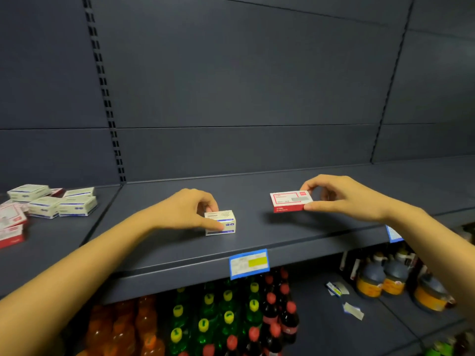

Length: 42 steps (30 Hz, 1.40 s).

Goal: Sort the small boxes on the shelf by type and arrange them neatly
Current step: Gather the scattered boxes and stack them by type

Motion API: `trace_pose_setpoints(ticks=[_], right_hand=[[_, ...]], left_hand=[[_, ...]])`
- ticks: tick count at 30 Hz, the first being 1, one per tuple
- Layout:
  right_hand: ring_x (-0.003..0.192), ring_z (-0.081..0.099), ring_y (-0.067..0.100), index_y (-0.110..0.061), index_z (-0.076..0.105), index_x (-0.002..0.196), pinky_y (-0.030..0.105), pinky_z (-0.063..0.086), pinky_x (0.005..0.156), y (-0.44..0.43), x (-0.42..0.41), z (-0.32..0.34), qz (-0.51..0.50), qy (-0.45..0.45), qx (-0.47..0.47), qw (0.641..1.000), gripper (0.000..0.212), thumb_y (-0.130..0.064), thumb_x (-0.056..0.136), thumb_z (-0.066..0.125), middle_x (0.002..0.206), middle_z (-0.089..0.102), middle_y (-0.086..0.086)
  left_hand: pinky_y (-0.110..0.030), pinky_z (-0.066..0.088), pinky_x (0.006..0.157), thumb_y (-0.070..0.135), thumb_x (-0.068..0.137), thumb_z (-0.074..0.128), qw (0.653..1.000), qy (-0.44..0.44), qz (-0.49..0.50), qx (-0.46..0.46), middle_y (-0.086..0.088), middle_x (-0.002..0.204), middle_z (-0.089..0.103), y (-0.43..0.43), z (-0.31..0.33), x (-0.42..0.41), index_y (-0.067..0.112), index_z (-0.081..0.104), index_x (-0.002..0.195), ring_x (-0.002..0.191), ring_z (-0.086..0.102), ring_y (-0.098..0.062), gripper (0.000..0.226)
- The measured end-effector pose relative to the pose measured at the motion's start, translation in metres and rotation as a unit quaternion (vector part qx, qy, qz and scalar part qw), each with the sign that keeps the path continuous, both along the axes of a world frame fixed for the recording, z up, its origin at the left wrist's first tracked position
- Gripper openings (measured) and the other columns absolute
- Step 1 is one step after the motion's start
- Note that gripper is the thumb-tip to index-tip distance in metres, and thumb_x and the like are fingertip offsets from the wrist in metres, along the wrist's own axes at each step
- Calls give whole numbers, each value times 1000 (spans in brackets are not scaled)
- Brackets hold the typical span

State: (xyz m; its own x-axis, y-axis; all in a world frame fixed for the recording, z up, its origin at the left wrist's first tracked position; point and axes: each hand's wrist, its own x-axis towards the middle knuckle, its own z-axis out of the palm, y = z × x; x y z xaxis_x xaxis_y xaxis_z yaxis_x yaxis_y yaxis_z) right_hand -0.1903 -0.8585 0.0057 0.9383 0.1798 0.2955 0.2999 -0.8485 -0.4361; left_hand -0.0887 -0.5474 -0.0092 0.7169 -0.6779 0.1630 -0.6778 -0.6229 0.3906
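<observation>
My left hand point(191, 208) pinches a small white and blue box point(223, 222) that stands on the dark grey shelf point(257, 237) near its middle. To the right, my right hand point(339, 196) pinches a flat red and white box point(289, 201) by its right end, just above the shelf surface or resting on it; I cannot tell which. At the far left of the shelf lies a loose pile of white and blue boxes point(51, 201) mixed with red and white boxes point(11, 224).
The shelf's back panel is bare, with a slotted upright point(108, 98) at the left. A blue price tag point(248, 263) hangs on the front edge. Below stand soda bottles point(218, 317) and dark jugs point(385, 278), with loose paper tags point(344, 296) on the lower shelf.
</observation>
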Motion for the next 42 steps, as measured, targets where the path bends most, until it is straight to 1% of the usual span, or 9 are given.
trace_pose_setpoints(ticks=[3, 7, 11, 16, 24, 28, 33, 37, 42], right_hand=[[69, 49, 5, -29, 60, 106, 22, 44, 65, -24, 5, -4, 9, 15, 21, 1000, 39, -47, 72, 62, 102, 62, -16], [71, 51, 11, -24, 60, 107, 21, 44, 65, -64, 14, -6, 13, 11, 18, 1000, 29, -32, 80, 67, 103, 62, -12], [69, 50, 11, -26, 60, 107, 24, 44, 66, -105, 20, -7, 24, 12, 22, 999, 28, -31, 81, 67, 102, 62, -13], [63, 49, 6, -29, 59, 106, 17, 44, 61, -170, 22, -6, 36, 25, 18, 999, 27, -33, 80, 67, 99, 62, -16], [63, 48, 7, -28, 57, 107, 11, 42, 57, -253, 30, -24, 27, 34, -8, 999, 31, -37, 80, 67, 90, 58, -19], [74, 52, 10, -31, 58, 108, 22, 46, 66, -270, 42, -32, 30, 60, -49, 997, 31, -43, 80, 64, 106, 62, -10], [89, 53, 9, -35, 57, 113, 34, 47, 83, -259, 54, -18, 0, 3, -125, 992, 48, -64, 75, 53, 107, 55, -17], [92, 55, 10, -35, 55, 116, 31, 45, 79, -206, 67, 0, 62, -68, -134, 987, 40, -57, 83, 50, 112, 60, -14], [118, 49, 12, -35, 50, 124, 34, 42, 88, -111, 72, 7, 163, -125, -162, 965, 38, -51, 89, 47, 125, 56, -14]], left_hand=[[-24, 49, 79, 47, 75, 66, 999, -24, 29, -19, 4, 93, 68, -12, 13, 2, 19, 67, 95, 87, 63, -12, 34], [-38, 49, 87, 45, 84, 57, 992, -111, 66, 8, 1, 100, 68, -42, 30, 2, 18, 67, 99, 92, 62, -16, 32], [-40, 49, 86, 44, 88, 51, 975, -184, 114, 50, 1, 111, 64, -76, 34, -1, 20, 63, 105, 99, 58, -18, 32], [-30, 43, 75, 42, 89, 51, 970, -185, 153, 41, -1, 114, 63, -132, 30, -10, 19, 62, 107, 93, 56, -16, 32], [-41, 51, 84, 40, 89, 51, 965, -168, 199, 28, -4, 111, 64, -203, 21, -26, 16, 63, 106, 95, 59, -20, 32], [-40, 50, 86, 36, 90, 50, 959, -173, 224, 30, -4, 113, 63, -217, 17, -31, 15, 62, 108, 100, 57, -20, 30], [-39, 47, 91, 36, 91, 49, 947, -183, 260, 35, -1, 119, 61, -213, 15, -40, 17, 56, 116, 109, 53, -20, 33], [-41, 45, 94, 35, 92, 48, 930, -197, 308, 29, -2, 123, 59, -192, 11, -61, 16, 53, 122, 114, 52, -22, 36], [-40, 41, 97, 35, 93, 46, 896, -200, 392, 64, -4, 132, 53, -137, 6, -99, 16, 48, 127, 123, 45, -23, 39]])
